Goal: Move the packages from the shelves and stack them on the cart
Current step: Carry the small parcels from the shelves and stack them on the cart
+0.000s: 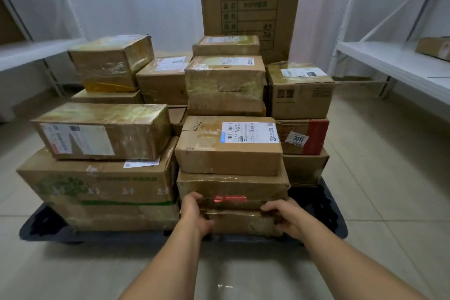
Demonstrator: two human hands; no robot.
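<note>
A low dark cart (326,212) on the floor carries several taped cardboard packages in stacks. At its near edge, a flat box with a red strip label (233,190) rests on a lower box (243,223), with a labelled box (229,146) on top. My left hand (196,212) grips the left end of this near stack where the two lower boxes meet. My right hand (283,218) holds its right end, fingers curled on the edge. One small package (433,47) lies on the right shelf.
White metal shelves run along the left (36,51) and right (394,63). A tall carton (250,2) stands behind the cart against a white curtain. Tiled floor surrounds the cart.
</note>
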